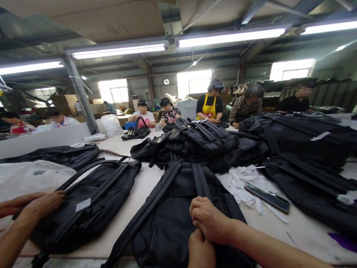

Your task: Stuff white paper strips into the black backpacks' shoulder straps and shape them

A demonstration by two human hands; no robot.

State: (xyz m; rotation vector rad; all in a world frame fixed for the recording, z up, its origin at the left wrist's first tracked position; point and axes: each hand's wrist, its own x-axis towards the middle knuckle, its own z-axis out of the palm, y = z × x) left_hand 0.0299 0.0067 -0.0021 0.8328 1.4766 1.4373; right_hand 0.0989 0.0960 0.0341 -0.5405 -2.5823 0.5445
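Note:
A black backpack (pixel 164 219) lies flat in front of me, its shoulder straps facing up and one strap hanging over the near table edge. My right hand (pixel 210 221) is closed over the middle of the pack, fingers curled. Just below it, my left hand (pixel 200 252) is also closed, and the two touch each other. Whatever is between the fingers is hidden. To the right of the pack lie a heap of white strips (pixel 244 182) and a dark smartphone (pixel 267 197).
At left, a co-worker's hands (pixel 43 204) touch another black backpack (pixel 93 201) beside a clear plastic bag (pixel 21 176). Backpacks are heaped (pixel 198 144) ahead, and more lie at right (pixel 315 179). Several people work across the table.

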